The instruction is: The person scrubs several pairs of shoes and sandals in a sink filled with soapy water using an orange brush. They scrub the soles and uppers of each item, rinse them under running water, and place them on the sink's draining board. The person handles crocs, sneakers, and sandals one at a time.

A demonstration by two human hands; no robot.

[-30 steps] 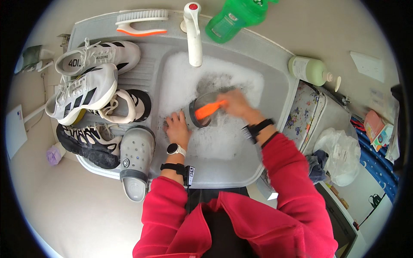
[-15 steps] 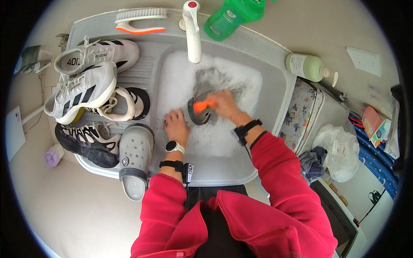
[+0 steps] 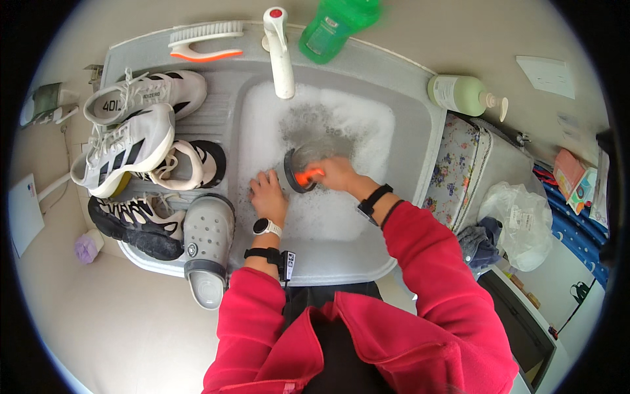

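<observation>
A grey clog with a dark rim [image 3: 291,172] lies partly sunk in the foamy water of the sink. My left hand [image 3: 268,200] is at its left side, fingers bent over it and partly in the suds. My right hand [image 3: 336,173] is closed around an orange handle [image 3: 307,176], apparently a scrubbing brush's, reaching into the clog's opening; its working end is hidden. A matching grey clog [image 3: 209,230] stands on the drainboard to the left.
White sneakers [image 3: 128,148] and a black-and-white shoe [image 3: 138,226] crowd the ribbed drainboard. A white tap [image 3: 281,62] overhangs the basin. Along the back ledge are a brush [image 3: 207,41] and a green bottle [image 3: 331,33]. A pump bottle [image 3: 458,95] stands at the right corner.
My right hand has shifted slightly left and down with the orange handle. The foam around the clog has moved, while my left hand stays nearly in place.
</observation>
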